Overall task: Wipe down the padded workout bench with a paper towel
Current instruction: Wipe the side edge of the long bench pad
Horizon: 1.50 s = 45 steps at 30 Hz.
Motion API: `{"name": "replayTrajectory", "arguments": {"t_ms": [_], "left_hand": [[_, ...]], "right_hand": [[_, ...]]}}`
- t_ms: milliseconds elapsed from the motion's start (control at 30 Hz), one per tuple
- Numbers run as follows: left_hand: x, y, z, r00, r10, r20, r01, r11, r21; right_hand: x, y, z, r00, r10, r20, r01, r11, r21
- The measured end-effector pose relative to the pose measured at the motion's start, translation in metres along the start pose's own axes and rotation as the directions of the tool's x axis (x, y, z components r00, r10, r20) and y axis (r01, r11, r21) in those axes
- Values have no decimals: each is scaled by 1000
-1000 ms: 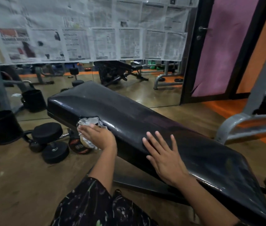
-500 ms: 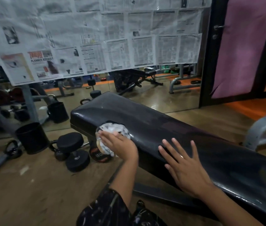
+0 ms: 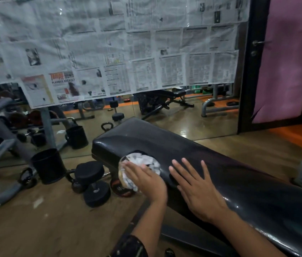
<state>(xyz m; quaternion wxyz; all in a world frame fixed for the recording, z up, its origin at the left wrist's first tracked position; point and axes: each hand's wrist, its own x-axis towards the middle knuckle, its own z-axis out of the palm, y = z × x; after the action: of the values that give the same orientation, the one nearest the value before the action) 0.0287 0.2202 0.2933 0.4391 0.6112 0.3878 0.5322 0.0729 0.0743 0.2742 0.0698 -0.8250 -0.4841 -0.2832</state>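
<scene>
We record one padded workout bench, black and glossy, running from the middle of the view down to the lower right. A crumpled white paper towel lies against its near side edge, close to the far end of the pad. Our left hand covers the towel, fingers flat and close together, pressing it onto the padding rather than pinching it. Our right hand rests just beside the left, palm down on the bench top, fingers spread and holding nothing. On the wooden floor to the left of the bench we note a black dumbbell, a kettlebell and a black bucket. Behind stands a mirror, its upper part papered with newspaper sheets; a dark door frame and a pink panel stand to the right.
</scene>
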Motion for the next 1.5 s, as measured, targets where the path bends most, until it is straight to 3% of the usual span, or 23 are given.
{"name": "replayTrajectory", "arguments": {"t_ms": [100, 267, 333, 467, 600, 700, 833, 1000, 1233, 1400, 1500], "left_hand": [[10, -1, -1, 997, 49, 53, -52, 996, 71], [92, 16, -14, 993, -108, -51, 111, 993, 47], [88, 16, -12, 989, -135, -56, 137, 990, 33], [43, 6, -10, 999, 27, 41, -32, 992, 123], [120, 10, -27, 999, 45, 30, -51, 968, 246], [156, 16, -37, 999, -31, -28, 35, 985, 168], [103, 16, -20, 995, -53, -82, 59, 996, 70], [108, 8, -17, 999, -26, -42, 31, 992, 120], [161, 11, -32, 992, -95, -82, 107, 982, 154], [139, 33, -51, 976, 71, -208, -69, 997, 18], [81, 56, -55, 940, 323, -108, -333, 939, -83]], "right_hand": [[1, -2, -2, 999, -20, -34, 21, 1000, 6], [-1, -1, -3, 1000, -13, -24, 13, 1000, 26], [1, -1, -3, 1000, -20, 1, 20, 999, 30], [0, 0, -4, 1000, -18, 22, 17, 999, 42], [-3, 0, -5, 1000, -20, -2, 20, 998, 60], [-3, -1, -3, 1000, -8, -8, 8, 998, 62], [-3, -2, -3, 1000, 11, -23, -9, 997, 75], [-4, -2, -2, 1000, 2, -11, -1, 997, 75], [-2, 0, -4, 998, -34, -54, 36, 999, 36], [-1, 7, -14, 998, -54, -30, 54, 998, -13], [-2, 19, -24, 999, -35, -18, 35, 999, 39]]}}
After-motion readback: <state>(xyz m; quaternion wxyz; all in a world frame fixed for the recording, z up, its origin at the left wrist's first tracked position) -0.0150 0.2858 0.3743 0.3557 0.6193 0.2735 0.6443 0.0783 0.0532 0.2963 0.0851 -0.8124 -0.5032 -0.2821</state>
